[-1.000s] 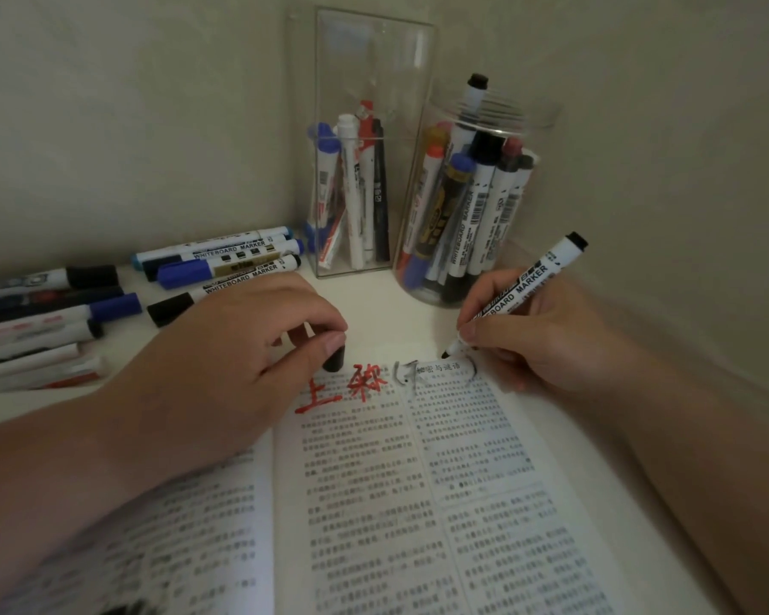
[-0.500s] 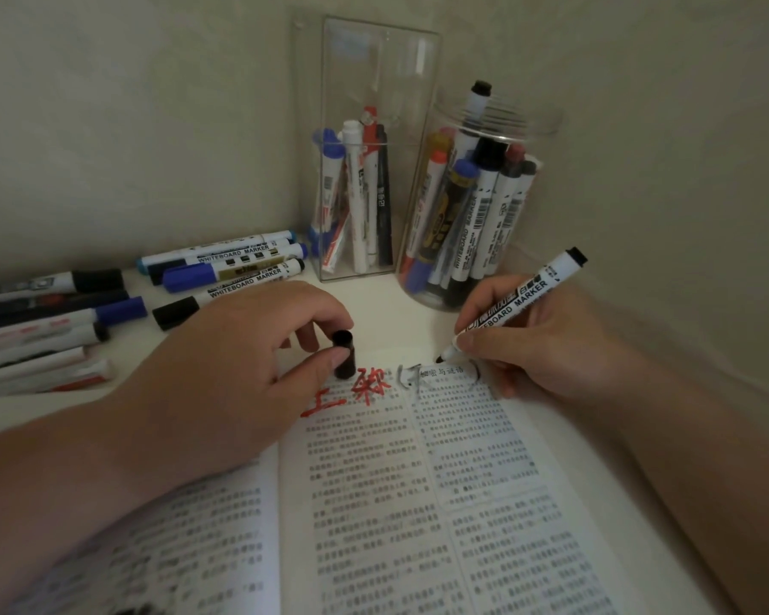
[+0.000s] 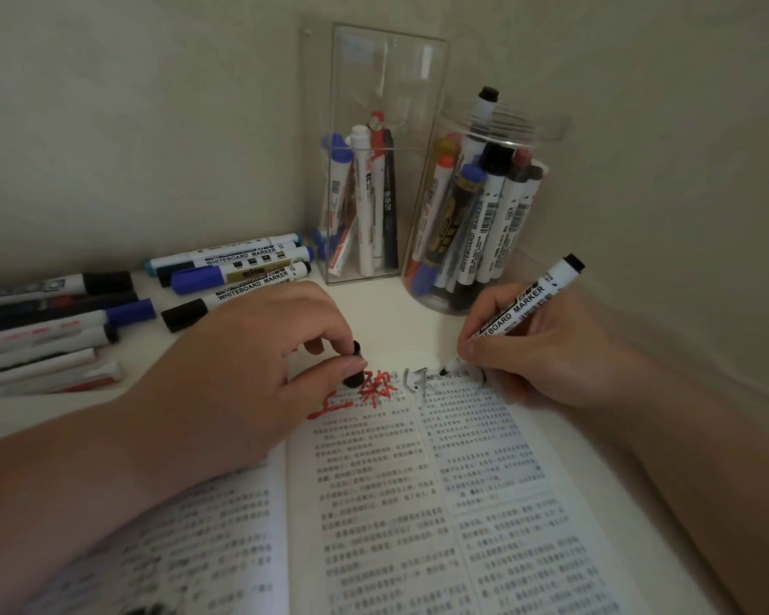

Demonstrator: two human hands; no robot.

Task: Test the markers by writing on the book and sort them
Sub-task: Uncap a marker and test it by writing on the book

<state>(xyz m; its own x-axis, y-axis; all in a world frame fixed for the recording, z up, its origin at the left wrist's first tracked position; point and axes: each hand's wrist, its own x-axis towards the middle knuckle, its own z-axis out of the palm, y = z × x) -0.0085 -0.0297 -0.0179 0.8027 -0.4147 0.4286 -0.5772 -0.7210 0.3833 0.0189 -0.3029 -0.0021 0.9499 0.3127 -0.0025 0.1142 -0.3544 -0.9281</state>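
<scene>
Head view, looking down into a wall corner. Open book (image 3: 374,503) fills the near half of the table (image 3: 391,312), printed pages up. The left forearm lies across its left page, likely to hold it flat for writing.

Back corner: tall clear box (image 3: 387,73) with a few markers standing in it. Just beside it is a round clear jar (image 3: 507,126), packed fuller. I take these as the two sort bins, but cannot tell which is for working markers and which for dead ones.

Left side: loose markers (image 3: 54,321) lie in rows on the table, probably the untested lot, placed within easy reach.

Right hand (image 3: 547,348) grips the whiteboard marker (image 3: 524,304) in a writing hold, fingers curled round the lower barrel. Its tip is down on the top margin of the right page, beside faint dark strokes (image 3: 416,379). Red characters (image 3: 360,390) sit left of these in the same margin.

Left hand (image 3: 240,370) pinches the black cap (image 3: 355,364) between thumb and forefinger, just above the red writing. I judge it is held close for recapping once the test is done. The ink looks weak, but the strokes are too small to be sure.
</scene>
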